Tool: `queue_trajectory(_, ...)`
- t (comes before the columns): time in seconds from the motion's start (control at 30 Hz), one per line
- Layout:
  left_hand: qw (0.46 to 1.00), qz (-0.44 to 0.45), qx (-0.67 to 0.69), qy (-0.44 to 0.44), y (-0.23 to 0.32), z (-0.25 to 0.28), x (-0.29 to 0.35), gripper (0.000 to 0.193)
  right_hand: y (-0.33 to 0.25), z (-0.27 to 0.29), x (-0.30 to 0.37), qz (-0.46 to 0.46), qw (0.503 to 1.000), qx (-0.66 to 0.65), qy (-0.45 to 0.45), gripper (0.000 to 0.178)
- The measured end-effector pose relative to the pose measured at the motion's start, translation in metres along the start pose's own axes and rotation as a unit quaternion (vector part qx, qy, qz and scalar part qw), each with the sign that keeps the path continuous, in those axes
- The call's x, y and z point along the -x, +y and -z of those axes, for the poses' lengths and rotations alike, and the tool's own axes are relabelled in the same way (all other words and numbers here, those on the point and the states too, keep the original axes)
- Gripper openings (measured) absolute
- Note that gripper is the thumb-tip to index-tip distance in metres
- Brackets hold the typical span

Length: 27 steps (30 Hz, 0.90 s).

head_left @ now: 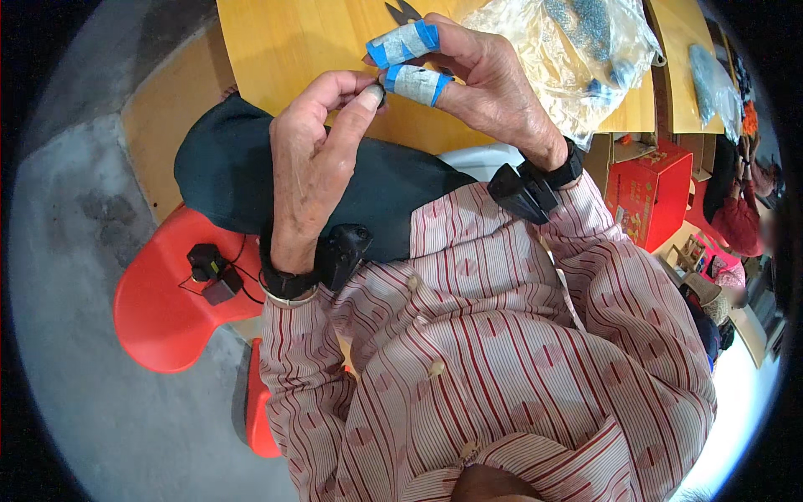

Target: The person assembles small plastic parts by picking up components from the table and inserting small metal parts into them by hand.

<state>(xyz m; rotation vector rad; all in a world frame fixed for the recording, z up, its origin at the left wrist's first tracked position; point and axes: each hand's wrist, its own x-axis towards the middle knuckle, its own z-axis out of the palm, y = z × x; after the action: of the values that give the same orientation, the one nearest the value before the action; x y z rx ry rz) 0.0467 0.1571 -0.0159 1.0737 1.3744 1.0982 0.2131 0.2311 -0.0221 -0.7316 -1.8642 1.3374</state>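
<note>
My left hand and my right hand meet over the near edge of the yellow table, fingertips almost touching. Between the left thumb and fingers is a pinched small dark bit, too small to name. Blue and whitish tape wraps the thumb and forefinger of my right hand. Those taped fingers close toward the same spot, and what they grip is hidden. Just beyond them show the dark pointed blades of what look like scissors, the rest covered by my right hand.
A clear plastic bag holding grey-blue small pieces lies right of my hands on the table. Dark cloth covers my lap. Red stools stand at left, one bearing black devices with cables. At right are a red box and other people.
</note>
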Motion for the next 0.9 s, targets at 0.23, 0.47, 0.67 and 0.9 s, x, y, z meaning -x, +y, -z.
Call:
queue_trajectory(0.23,1.0,0.009,0.019,-0.02,0.001,0.003,-0.001,0.023,0.005,0.002,-0.002,-0.021,0.999,0.005,-0.039,0.023)
queue_trajectory(0.47,0.999,0.017,0.015,-0.033,-0.001,0.004,0.0,0.024,0.011,0.005,-0.005,0.034,0.998,0.016,-0.053,0.023)
queue_trajectory(0.67,0.999,0.01,0.019,-0.037,0.001,0.002,-0.003,0.025,0.011,0.003,-0.002,0.012,1.0,-0.003,-0.027,0.025)
queue_trajectory(0.9,0.995,0.029,0.092,-0.034,0.002,0.007,-0.003,0.025,-0.032,0.012,-0.014,0.067,0.988,0.126,-0.052,0.034)
